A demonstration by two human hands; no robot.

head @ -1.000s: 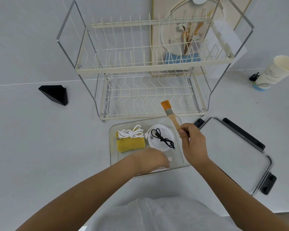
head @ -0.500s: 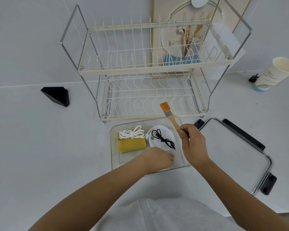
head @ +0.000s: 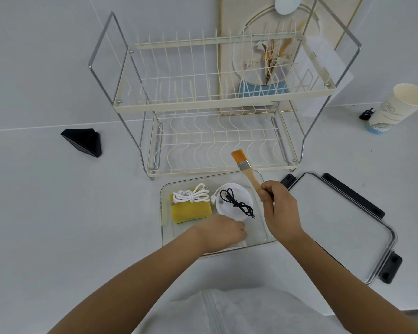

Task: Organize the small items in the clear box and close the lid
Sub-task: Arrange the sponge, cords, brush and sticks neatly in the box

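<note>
The clear box (head: 164, 213) sits open on the white table in front of me. Inside lie a yellow sponge (head: 191, 210) with a coiled white cable (head: 190, 195) on top, and a white round dish (head: 234, 203) holding a black cable (head: 238, 203). My right hand (head: 279, 208) is closed around the wooden handle of a small brush (head: 245, 169), orange bristles pointing up and away over the box's far right corner. My left hand (head: 223, 231) rests curled, knuckles up, in the near part of the box; whatever lies under it is hidden. The clear lid (head: 336, 222) with black latches lies to the right.
A two-tier wire dish rack (head: 215, 131) stands right behind the box. A black wedge-shaped object (head: 83, 141) lies at the left. A paper cup (head: 396, 107) and a small black clip (head: 366, 114) stand at the far right. White cloth (head: 239, 312) covers my lap.
My left hand has shifted slightly toward the right inside the box, nearer the white dish. My right hand still holds the brush in the same pose.
</note>
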